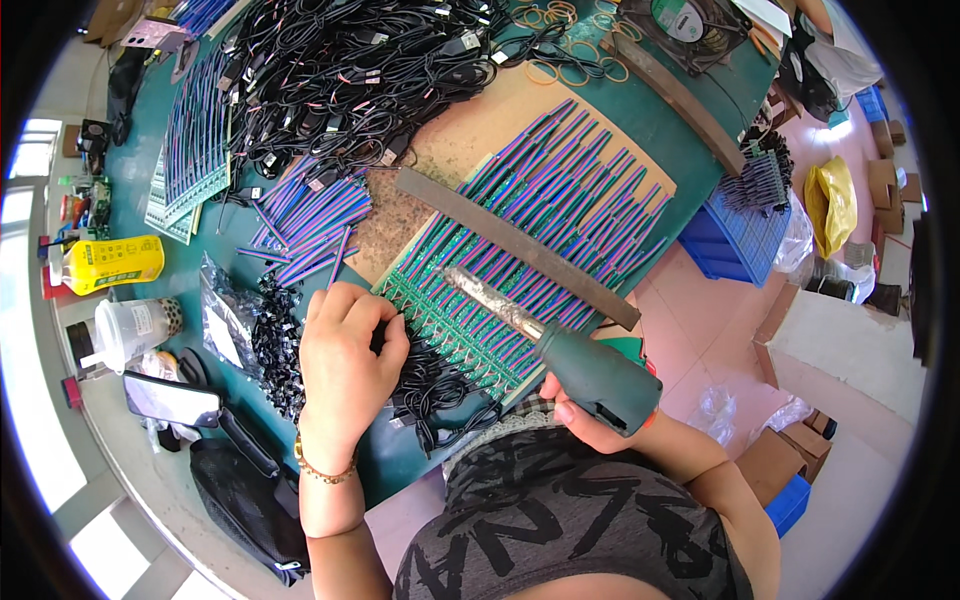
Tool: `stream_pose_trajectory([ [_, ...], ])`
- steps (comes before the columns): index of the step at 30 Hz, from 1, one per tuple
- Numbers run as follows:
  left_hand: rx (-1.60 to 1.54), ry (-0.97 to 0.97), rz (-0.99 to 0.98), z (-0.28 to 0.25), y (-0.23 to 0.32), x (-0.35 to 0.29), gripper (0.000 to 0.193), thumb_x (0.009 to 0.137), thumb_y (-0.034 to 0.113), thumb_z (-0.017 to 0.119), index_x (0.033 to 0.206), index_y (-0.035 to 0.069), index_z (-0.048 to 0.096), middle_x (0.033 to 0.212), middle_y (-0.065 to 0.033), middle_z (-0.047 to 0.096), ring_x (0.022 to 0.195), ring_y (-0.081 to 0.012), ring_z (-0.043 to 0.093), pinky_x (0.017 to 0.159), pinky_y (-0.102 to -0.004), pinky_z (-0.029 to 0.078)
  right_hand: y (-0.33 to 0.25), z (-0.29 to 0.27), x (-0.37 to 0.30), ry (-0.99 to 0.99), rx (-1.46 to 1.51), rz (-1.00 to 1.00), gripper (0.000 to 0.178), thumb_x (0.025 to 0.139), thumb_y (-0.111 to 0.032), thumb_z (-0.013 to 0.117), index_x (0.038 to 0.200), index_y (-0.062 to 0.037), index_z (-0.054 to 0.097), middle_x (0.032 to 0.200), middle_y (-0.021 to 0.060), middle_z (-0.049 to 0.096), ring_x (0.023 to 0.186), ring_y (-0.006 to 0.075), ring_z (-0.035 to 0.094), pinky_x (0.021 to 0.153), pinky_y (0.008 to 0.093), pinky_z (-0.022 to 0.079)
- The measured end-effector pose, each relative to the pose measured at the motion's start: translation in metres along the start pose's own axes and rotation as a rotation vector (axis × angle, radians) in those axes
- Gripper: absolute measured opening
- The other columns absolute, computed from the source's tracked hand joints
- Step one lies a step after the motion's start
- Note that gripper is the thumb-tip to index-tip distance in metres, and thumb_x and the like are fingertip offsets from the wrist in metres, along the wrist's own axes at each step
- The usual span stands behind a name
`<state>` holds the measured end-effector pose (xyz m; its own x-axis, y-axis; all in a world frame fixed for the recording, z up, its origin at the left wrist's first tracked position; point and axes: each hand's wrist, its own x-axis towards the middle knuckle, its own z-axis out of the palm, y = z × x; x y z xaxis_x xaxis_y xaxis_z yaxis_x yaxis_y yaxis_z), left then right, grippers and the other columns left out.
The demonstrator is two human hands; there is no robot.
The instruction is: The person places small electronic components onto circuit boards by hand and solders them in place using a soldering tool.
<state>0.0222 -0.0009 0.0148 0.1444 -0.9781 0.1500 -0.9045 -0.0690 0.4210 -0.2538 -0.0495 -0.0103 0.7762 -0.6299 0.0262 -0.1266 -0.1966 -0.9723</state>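
Note:
My right hand [592, 428] grips a dark green soldering gun [600, 380], its long worn metal barrel pointing up and left over a green circuit board panel [450, 330]. Rows of thin blue-purple strips run across that panel, and short wires line its near left edge. Beside the corner of that edge is my left hand [350, 345], thumb and fingers curled together; whatever they pinch is hidden. A flat dark bar [520, 245] lies across the strips. Black cables [435, 400] lie bunched between my left hand and the panel's near edge.
A heap of black cables [350, 80] covers the far table. Loose strips [310, 220], small black parts [278, 340], a yellow bottle [110, 262], a lidded cup [135, 330] and a phone [172, 398] lie to the left. A fan [685, 30] stands far right; a blue crate [735, 240] sits beyond the table edge.

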Motion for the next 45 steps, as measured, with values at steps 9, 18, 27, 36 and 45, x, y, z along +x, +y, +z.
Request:
stream_pose_trajectory([
  [9,-0.111,0.104,-0.128,0.000,-0.008,-0.003,0.020,0.074,0.003,0.071,0.092,0.003,0.062,0.093,-0.0116,0.060,0.084,-0.0294,0.058,0.075,-0.0385,0.046,-0.010,-0.026,-0.018,0.257,-0.071,0.056,0.038,0.090,0.002,0.051,0.126,-0.0057,0.042,0.097,0.0127,0.060,0.085,0.0164,0.060,0.062,0.0245,0.050],
  [18,-0.046,0.014,-0.260,0.004,-0.002,-0.004,0.022,0.081,0.009,0.072,0.098,0.001,0.060,0.069,-0.0040,0.050,0.064,-0.0162,0.047,0.060,-0.0308,0.040,0.009,-0.026,-0.014,0.755,0.070,0.097,0.040,0.087,0.007,0.057,0.124,-0.0013,0.045,0.114,0.0147,0.060,0.090,0.0139,0.059,0.075,0.0260,0.050],
  [27,-0.139,0.012,-0.209,0.008,-0.007,-0.005,0.024,0.082,0.012,0.073,0.093,0.000,0.055,0.078,-0.0099,0.051,0.067,-0.0221,0.050,0.065,-0.0353,0.044,0.033,-0.025,-0.010,0.659,0.314,0.014,0.039,0.085,0.007,0.061,0.122,-0.0021,0.051,0.113,0.0127,0.063,0.101,0.0194,0.062,0.091,0.0358,0.050],
  [36,-0.118,-0.094,-0.288,0.011,0.017,-0.003,0.028,0.082,0.009,0.072,0.098,0.001,0.051,0.088,-0.0102,0.051,0.074,-0.0213,0.051,0.069,-0.0334,0.046,0.046,-0.034,-0.007,0.674,0.371,-0.068,0.043,0.082,0.011,0.063,0.121,-0.0019,0.052,0.109,0.0128,0.063,0.101,0.0207,0.062,0.091,0.0374,0.051],
  [45,0.045,-0.342,0.197,0.018,0.087,-0.056,0.081,0.066,0.043,0.078,0.126,-0.005,0.052,0.148,-0.0314,0.030,0.135,-0.0560,0.027,0.106,-0.0615,0.028,0.043,-0.028,-0.010,0.687,0.440,0.068,0.018,0.086,0.001,0.064,0.104,-0.0011,0.060,0.099,0.0045,0.063,0.097,0.0137,0.060,0.088,0.0307,0.048],
])
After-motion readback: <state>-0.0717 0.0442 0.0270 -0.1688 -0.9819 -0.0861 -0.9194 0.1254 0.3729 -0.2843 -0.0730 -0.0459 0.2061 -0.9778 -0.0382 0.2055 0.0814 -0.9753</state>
